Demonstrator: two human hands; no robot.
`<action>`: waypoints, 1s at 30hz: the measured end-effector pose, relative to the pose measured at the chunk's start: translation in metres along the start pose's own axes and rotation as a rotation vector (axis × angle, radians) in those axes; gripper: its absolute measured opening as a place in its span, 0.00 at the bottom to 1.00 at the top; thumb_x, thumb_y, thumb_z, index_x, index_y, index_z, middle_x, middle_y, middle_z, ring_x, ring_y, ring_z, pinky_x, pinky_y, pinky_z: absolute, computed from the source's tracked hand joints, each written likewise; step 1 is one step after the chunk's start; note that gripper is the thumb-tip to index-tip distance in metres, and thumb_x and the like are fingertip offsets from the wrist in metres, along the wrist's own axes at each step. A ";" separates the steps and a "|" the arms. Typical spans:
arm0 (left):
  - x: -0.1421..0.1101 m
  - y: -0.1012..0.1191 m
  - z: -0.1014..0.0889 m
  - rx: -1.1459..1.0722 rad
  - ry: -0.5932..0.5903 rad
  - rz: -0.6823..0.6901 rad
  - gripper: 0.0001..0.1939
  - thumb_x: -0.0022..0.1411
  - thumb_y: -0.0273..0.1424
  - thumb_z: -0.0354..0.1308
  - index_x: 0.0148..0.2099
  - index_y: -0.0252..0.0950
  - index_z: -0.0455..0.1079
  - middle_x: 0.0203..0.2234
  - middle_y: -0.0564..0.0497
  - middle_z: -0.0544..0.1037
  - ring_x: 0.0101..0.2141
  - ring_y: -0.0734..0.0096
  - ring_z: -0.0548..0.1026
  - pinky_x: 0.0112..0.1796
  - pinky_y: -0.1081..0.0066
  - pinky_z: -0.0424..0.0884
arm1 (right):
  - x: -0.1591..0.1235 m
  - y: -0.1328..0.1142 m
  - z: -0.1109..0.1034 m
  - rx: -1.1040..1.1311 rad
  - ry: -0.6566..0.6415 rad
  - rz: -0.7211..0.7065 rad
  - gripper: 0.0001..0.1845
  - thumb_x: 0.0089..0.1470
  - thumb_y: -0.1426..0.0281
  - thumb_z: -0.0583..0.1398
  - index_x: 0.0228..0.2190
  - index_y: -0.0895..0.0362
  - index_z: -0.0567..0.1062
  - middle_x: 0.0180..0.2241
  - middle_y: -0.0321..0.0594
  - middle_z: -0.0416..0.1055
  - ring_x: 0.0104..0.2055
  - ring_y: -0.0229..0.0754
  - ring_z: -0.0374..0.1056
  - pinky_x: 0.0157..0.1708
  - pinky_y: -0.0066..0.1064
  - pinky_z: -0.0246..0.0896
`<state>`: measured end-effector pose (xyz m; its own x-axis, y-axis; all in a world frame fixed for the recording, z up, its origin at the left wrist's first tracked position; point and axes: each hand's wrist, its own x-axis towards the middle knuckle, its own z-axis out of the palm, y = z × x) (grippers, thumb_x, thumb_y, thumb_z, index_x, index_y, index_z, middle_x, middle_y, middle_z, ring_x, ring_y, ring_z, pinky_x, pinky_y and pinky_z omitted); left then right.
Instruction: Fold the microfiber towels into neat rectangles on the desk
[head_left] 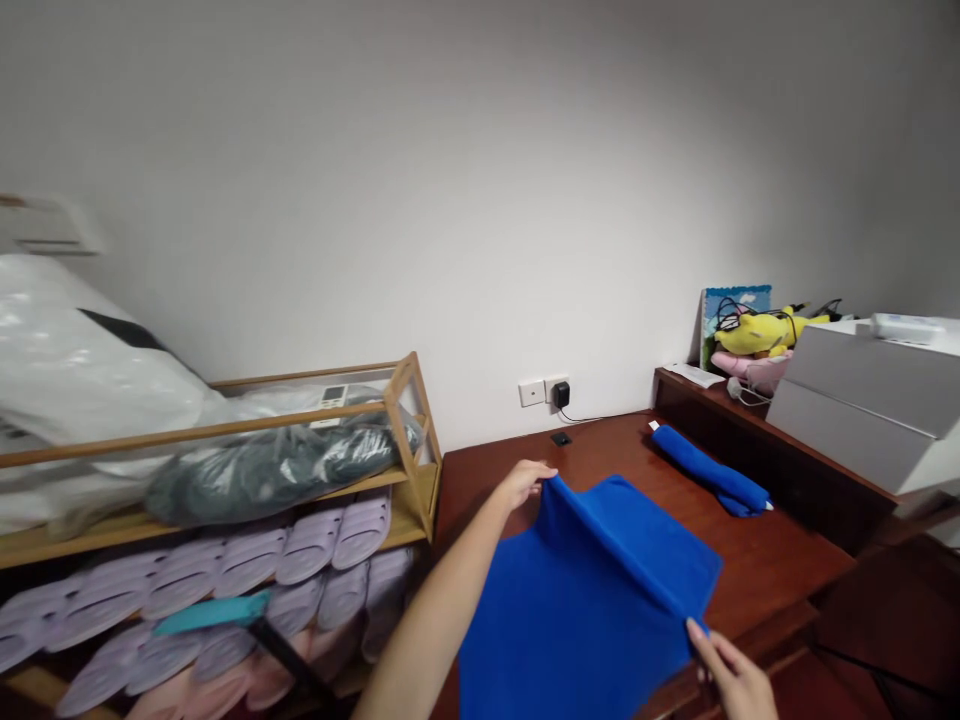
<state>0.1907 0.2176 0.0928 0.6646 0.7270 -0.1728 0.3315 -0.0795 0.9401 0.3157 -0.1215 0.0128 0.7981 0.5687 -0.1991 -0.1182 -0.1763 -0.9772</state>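
Note:
A blue cloth (pixel 577 590) is spread over the front of the reddish-brown wooden desktop (pixel 510 470), with a raised fold running diagonally across it. My left hand (pixel 527 482) pinches its upper left edge between thumb and fingers. At the lower right edge, my right hand (pixel 729 668) grips the same cloth, thumb on top. Part of the cloth hangs below the bottom of the picture. A second blue cloth (pixel 709 470), rolled into a long bundle with small white tags at its ends, lies farther back on the right.
On the left stands a wooden rack (pixel 409 450) with bagged items above and rows of lilac slippers (pixel 251 560) below. Grey drawers (pixel 862 400) and a yellow plush toy (pixel 761 332) rest on the raised ledge at right. A black plug (pixel 561 395) sits in the wall socket.

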 end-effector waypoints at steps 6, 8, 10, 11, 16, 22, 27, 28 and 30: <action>-0.083 0.055 -0.067 -0.228 0.100 0.200 0.19 0.42 0.41 0.69 0.31 0.31 0.71 0.25 0.51 0.76 0.28 0.73 0.74 0.35 0.71 0.67 | 0.007 -0.105 -0.014 -0.008 -0.071 -0.207 0.28 0.41 0.48 0.63 0.10 0.57 0.63 0.10 0.30 0.54 0.15 0.30 0.47 0.16 0.27 0.41; -0.108 0.070 -0.083 -0.268 0.150 0.261 0.21 0.41 0.41 0.69 0.34 0.32 0.71 0.26 0.52 0.76 0.30 0.73 0.74 0.36 0.71 0.67 | 0.008 -0.135 -0.011 0.018 -0.155 -0.253 0.26 0.41 0.50 0.64 0.12 0.57 0.66 0.11 0.32 0.58 0.15 0.31 0.49 0.16 0.27 0.42; -0.131 0.083 -0.096 -0.288 0.198 0.314 0.23 0.41 0.40 0.70 0.38 0.33 0.71 0.27 0.53 0.77 0.30 0.72 0.75 0.37 0.70 0.68 | 0.009 -0.162 -0.007 0.041 -0.238 -0.286 0.24 0.40 0.50 0.65 0.14 0.58 0.70 0.15 0.36 0.65 0.16 0.32 0.54 0.16 0.28 0.46; -0.141 0.089 -0.102 -0.290 0.219 0.336 0.24 0.41 0.40 0.70 0.39 0.33 0.71 0.27 0.53 0.77 0.30 0.72 0.75 0.37 0.70 0.68 | 0.010 -0.174 -0.004 0.048 -0.270 -0.300 0.23 0.39 0.51 0.65 0.16 0.59 0.72 0.17 0.38 0.68 0.17 0.33 0.56 0.17 0.28 0.49; -0.185 0.114 -0.127 -0.240 0.270 0.388 0.24 0.41 0.41 0.70 0.38 0.31 0.73 0.29 0.48 0.79 0.31 0.69 0.75 0.38 0.67 0.69 | 0.013 -0.219 0.008 0.097 -0.376 -0.351 0.21 0.36 0.55 0.68 0.26 0.61 0.77 0.28 0.45 0.75 0.26 0.38 0.66 0.24 0.28 0.58; -0.225 0.122 -0.144 -0.122 0.309 0.388 0.25 0.38 0.40 0.70 0.38 0.30 0.75 0.29 0.47 0.80 0.32 0.66 0.76 0.37 0.67 0.69 | 0.004 -0.246 0.017 0.027 -0.424 -0.432 0.25 0.35 0.54 0.69 0.30 0.61 0.77 0.31 0.46 0.75 0.25 0.38 0.66 0.24 0.30 0.60; -0.242 0.119 -0.150 -0.013 0.355 0.397 0.21 0.39 0.38 0.70 0.35 0.31 0.75 0.25 0.51 0.79 0.31 0.66 0.76 0.36 0.68 0.68 | -0.001 -0.248 0.022 0.006 -0.278 -0.515 0.23 0.34 0.55 0.69 0.28 0.60 0.78 0.19 0.35 0.67 0.20 0.31 0.56 0.20 0.27 0.51; -0.245 0.118 -0.150 0.006 0.353 0.396 0.20 0.39 0.38 0.70 0.35 0.31 0.75 0.25 0.51 0.79 0.31 0.66 0.76 0.36 0.69 0.68 | -0.001 -0.246 0.023 0.016 -0.260 -0.522 0.22 0.34 0.55 0.69 0.28 0.60 0.79 0.20 0.35 0.68 0.21 0.31 0.56 0.20 0.27 0.51; -0.248 0.117 -0.150 0.035 0.345 0.394 0.20 0.39 0.37 0.70 0.35 0.32 0.75 0.25 0.51 0.80 0.31 0.65 0.76 0.36 0.69 0.69 | 0.000 -0.242 0.027 0.041 -0.236 -0.531 0.22 0.34 0.55 0.69 0.29 0.59 0.79 0.25 0.36 0.72 0.25 0.33 0.60 0.24 0.26 0.54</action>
<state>-0.0358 0.1308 0.2895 0.4864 0.8191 0.3043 0.1270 -0.4108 0.9028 0.3281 -0.0571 0.2475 0.6012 0.7352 0.3130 0.2361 0.2108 -0.9486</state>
